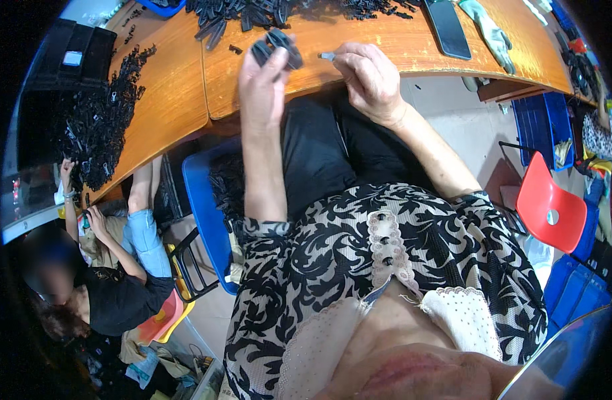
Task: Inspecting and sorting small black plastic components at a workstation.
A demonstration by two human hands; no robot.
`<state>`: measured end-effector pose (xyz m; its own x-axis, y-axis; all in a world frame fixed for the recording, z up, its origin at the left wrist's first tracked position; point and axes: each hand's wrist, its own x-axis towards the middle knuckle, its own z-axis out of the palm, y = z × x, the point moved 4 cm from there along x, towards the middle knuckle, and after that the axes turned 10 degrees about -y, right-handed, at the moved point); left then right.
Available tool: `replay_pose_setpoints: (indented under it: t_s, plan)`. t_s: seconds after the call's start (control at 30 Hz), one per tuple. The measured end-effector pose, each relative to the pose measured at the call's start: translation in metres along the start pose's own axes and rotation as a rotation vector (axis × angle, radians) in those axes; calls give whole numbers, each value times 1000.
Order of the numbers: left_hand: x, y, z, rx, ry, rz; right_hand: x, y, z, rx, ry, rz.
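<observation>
Over the near edge of the wooden table, my left hand (263, 93) is closed on dark plastic parts (277, 51), one or two of them; motion blurs them and hides their exact kind. My right hand (372, 79) is a short way to the right, thumb and fingers pinched on a small grey flat-tipped piece (327, 57) that points toward the left hand. A gap separates this tip from the dark parts. Beyond my hands lies a heap of black plastic parts (249, 12), with a small loose bit (235, 50) just in front of it.
A phone (447, 30) and a pale glove (489, 33) lie on the table (379, 59) at right. Another black heap (99, 123) covers its left part, where a co-worker sits. A blue bin (206, 220) stands by my left side; a red chair (552, 207) is at right.
</observation>
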<state>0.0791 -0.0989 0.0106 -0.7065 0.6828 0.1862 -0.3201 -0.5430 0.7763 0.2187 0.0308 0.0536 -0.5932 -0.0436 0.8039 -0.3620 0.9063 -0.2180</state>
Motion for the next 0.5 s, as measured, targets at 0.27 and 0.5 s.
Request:
replay_pose_setpoints:
  t_s: [0.27, 0.5]
  plan:
    - [-35, -29, 29, -330, -71, -126, -3, -11, -4, -61, 15, -43]
    - [-39, -30, 32, -329, -73, -114, 4, -19, -4, -10, 36, 4]
